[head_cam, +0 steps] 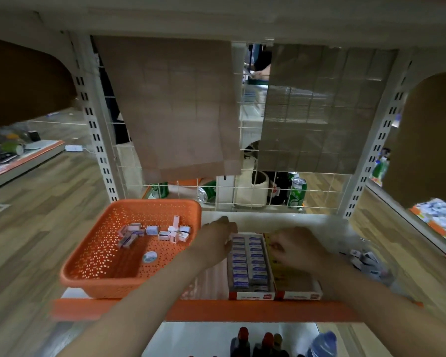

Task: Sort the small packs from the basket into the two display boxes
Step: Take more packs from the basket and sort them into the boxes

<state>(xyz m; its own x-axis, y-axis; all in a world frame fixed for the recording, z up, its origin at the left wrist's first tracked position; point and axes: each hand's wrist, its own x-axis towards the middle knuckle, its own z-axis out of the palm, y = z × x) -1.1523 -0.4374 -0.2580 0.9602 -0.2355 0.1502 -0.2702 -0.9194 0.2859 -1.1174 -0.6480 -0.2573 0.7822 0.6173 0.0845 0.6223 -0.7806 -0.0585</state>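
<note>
Both forearms reach forward over the shelf. The left hand bends down at the far end of the left box, touching its boxed packs. The right hand curls over the right box. Whether either hand grips a pack cannot be told. At 9 o'clock, the basket holds loose packs.

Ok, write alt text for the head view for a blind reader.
Two bare hands reach over a shelf: the left hand at the far end of the left display box, full of rows of small packs, the right hand over the right display box, which looks empty. An orange basket to the left holds loose packs.
</note>
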